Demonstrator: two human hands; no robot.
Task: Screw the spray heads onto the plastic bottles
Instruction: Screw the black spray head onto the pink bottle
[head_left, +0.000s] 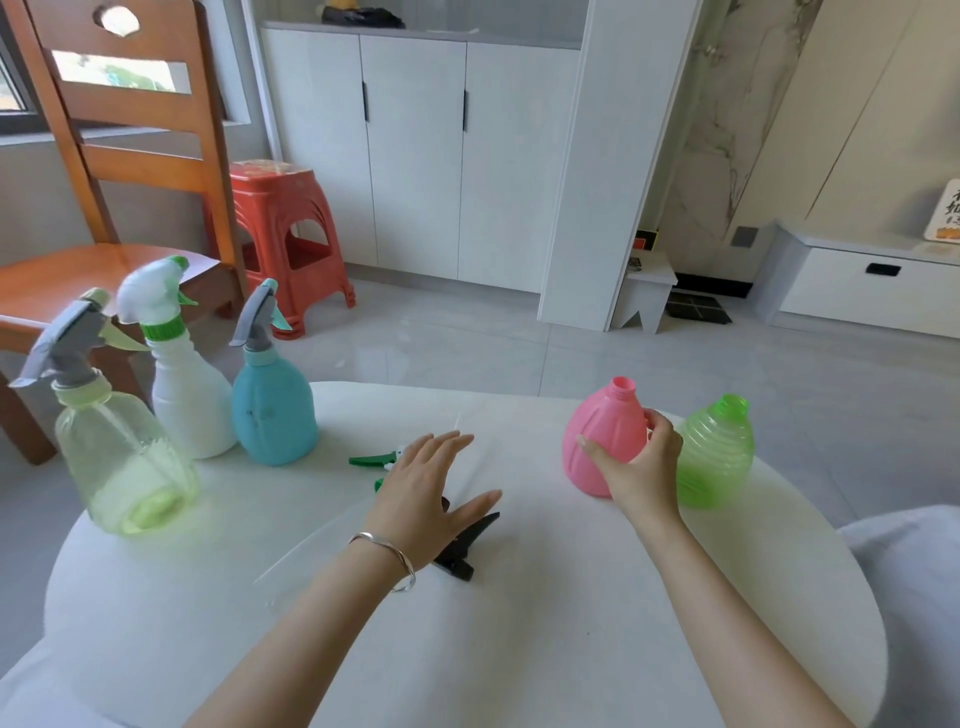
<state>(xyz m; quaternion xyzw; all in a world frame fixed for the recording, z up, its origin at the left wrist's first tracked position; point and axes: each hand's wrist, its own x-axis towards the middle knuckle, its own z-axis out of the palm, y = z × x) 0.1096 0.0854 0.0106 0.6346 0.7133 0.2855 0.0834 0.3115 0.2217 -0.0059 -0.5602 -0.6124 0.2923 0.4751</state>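
A pink bottle (605, 431) with an open neck stands on the white table (571, 597), and my right hand (641, 462) grips its side. A green ribbed bottle (719, 452), also without a head, stands just right of it. My left hand (428, 488) hovers flat with fingers spread over a black spray head (465, 545) lying on the table. A green-triggered spray head (374, 459) lies just beyond my fingers, partly hidden. At the left stand three bottles with heads on: a clear green one (122, 457), a white one (187, 384) and a blue one (272, 410).
A wooden chair (130, 156) stands behind the table's left side, with a red plastic stool (288, 239) beyond it. White cabinets (415, 156) line the far wall. A grey cushion (909, 597) sits at the right edge.
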